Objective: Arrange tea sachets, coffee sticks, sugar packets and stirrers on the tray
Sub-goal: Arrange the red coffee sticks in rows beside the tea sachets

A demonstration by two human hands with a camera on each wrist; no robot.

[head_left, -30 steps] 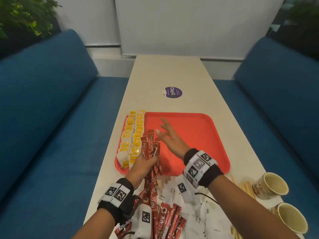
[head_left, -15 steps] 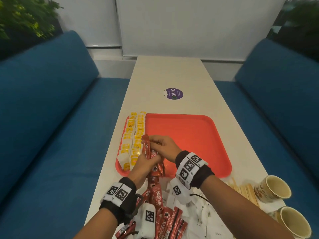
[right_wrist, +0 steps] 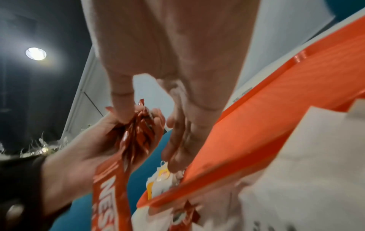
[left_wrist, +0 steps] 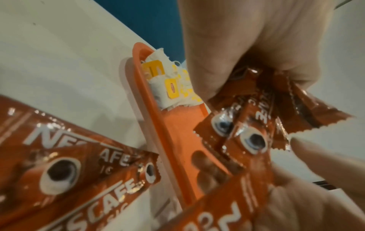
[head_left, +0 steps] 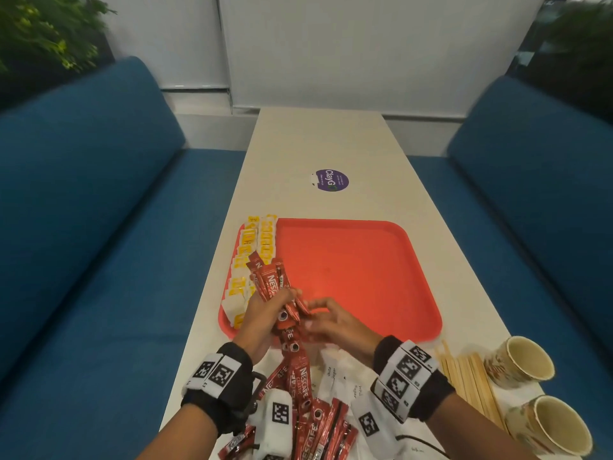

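A red tray (head_left: 365, 270) lies on the table, with yellow-and-white tea sachets (head_left: 252, 247) in two rows along its left edge. Over the tray's near left corner, my left hand (head_left: 265, 313) grips a fanned bundle of red coffee sticks (head_left: 270, 282). My right hand (head_left: 331, 322) meets the bundle from the right, thumb and fingers pinching its lower ends. In the left wrist view the left hand (left_wrist: 256, 46) clutches the sticks (left_wrist: 252, 125) above the tray rim (left_wrist: 158, 125). In the right wrist view the thumb (right_wrist: 120, 101) rests on the bundle (right_wrist: 138, 132).
More coffee sticks (head_left: 318, 426) and white sugar packets (head_left: 338, 376) lie heaped on the table in front of the tray. Wooden stirrers (head_left: 471, 376) and two paper cups (head_left: 517, 360) stand at the near right. Blue benches flank the table; a purple sticker (head_left: 331, 180) lies beyond the tray.
My right hand, spread open over the tray a second ago, has drawn back and closed on the bundle. The left hand keeps holding the sticks in about the same place.
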